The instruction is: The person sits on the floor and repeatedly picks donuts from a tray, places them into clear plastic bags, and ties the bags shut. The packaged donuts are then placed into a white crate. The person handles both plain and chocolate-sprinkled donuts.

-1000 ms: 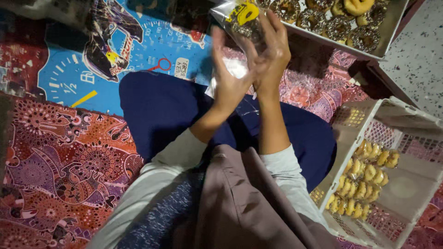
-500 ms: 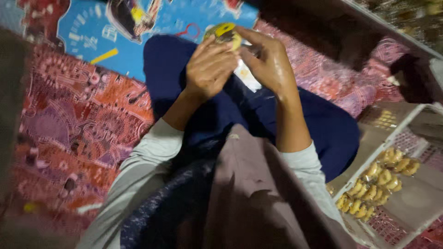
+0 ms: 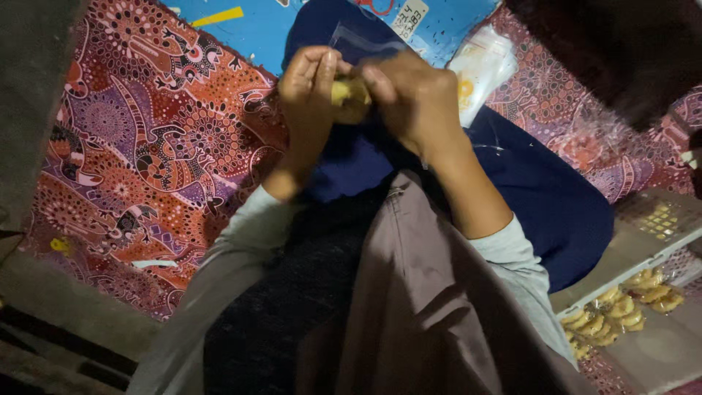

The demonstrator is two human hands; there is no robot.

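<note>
- Since a second ago your hands have come down from the tray at the top of the frame and now meet over your lap, upper centre; the view has swung with them, so that tray is out of sight.
- A clear plastic bag [image 3: 479,69] with a yellow mark lies upper right of centre, just beside your right hand, on the patterned cloth [image 3: 146,146].
- A small white label [image 3: 409,16] with dark print sits at the top edge, on the blue mat [image 3: 256,33]; a yellow stripe [image 3: 216,15] crosses that mat at upper left.
- Another clear bag [image 3: 358,40] rises just above your hands; its outline is faint.
- The snack [image 3: 351,99], a yellow-brown piece, is pinched between both hands, mostly hidden by the fingers.
- Your left hand [image 3: 311,95] stands with fingers together, pressed against the snack's left side.
- Your right hand [image 3: 417,102] is curled over it from the right, fingers closed on it.
- The dark blue cloth [image 3: 526,190] over your lap lies right under the hands.
- At lower right a white rack [image 3: 643,249] holds rows of yellow snacks [image 3: 621,311], well apart from your hands.
- Your forearms and grey sleeves [image 3: 241,234] block the middle of the frame.
</note>
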